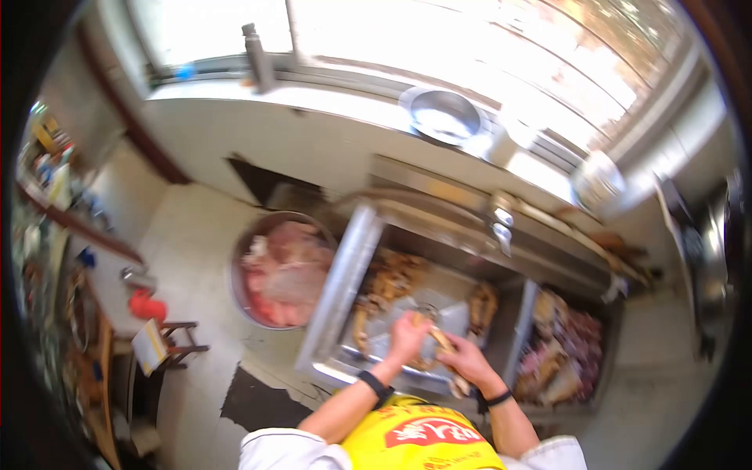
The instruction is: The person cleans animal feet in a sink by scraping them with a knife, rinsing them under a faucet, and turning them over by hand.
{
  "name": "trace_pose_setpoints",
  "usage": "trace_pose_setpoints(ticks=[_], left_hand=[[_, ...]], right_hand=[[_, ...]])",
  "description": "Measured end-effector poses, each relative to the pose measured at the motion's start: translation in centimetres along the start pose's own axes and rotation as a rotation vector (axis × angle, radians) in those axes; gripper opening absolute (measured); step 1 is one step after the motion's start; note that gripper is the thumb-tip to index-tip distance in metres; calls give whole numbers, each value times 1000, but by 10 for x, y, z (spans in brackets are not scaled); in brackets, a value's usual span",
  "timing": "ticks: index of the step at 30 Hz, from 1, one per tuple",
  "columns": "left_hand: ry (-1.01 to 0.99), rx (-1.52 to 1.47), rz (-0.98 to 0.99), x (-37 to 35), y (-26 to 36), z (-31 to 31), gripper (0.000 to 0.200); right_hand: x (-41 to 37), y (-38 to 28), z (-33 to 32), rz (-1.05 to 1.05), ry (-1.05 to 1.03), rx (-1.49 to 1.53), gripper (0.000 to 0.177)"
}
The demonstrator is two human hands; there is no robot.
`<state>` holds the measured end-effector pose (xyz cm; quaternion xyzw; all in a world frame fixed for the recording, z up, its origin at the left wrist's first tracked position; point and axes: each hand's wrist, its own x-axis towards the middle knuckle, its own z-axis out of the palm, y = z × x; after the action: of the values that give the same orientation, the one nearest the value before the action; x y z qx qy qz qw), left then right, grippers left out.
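Over a steel sink (338, 291) my left hand (407, 337) and my right hand (464, 359) together hold a brownish piece of poultry (439, 338). The left hand grips its upper end, the right hand its lower end. More browned poultry pieces (389, 283) lie along the left side of the basin, and another (483, 307) rests at its right side. I wear dark wristbands and a yellow apron (419, 439).
A big round basin of pink raw meat (283, 272) stands on the floor left of the sink. The right sink compartment holds mixed meat pieces (565, 352). A metal bowl (443, 116) sits on the windowsill. A small stool (168, 348) and cluttered shelves are at the left.
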<state>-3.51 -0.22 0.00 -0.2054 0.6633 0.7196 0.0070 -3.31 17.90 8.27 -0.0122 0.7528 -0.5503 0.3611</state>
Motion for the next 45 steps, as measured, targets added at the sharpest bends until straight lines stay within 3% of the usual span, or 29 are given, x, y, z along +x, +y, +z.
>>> trace_pose_setpoints(ticks=[3,5,6,8,10,14,18,27,36,38,45], left_hand=[[-106,4,-87,-1,-2,4,26],[-196,-8,-70,-7,-8,6,25],[-189,97,-35,-10,-10,5,24],[-220,209,2,-20,-6,2,22],[-331,541,273,-34,4,-2,20],[-616,724,447,-64,9,-6,24],[-847,869,427,-86,12,3,27],[-1142,1085,649,-124,3,11,29],[-1219,1338,652,-171,-18,31,25],[-1222,1444,548,-188,-23,39,23],[-1177,1574,726,-208,-52,55,18]], right_hand=[[-9,9,-5,86,15,170,63],[-17,13,-12,190,-68,506,59],[-23,13,-15,193,-25,525,59],[-35,16,-20,240,35,707,47],[-50,28,-26,243,69,778,42],[-87,56,-21,241,93,947,27],[-136,85,2,239,188,1126,17],[-204,118,35,276,297,1200,15],[-240,157,35,284,249,1268,14],[-246,175,43,268,248,1258,15],[-259,218,40,221,183,1537,15]])
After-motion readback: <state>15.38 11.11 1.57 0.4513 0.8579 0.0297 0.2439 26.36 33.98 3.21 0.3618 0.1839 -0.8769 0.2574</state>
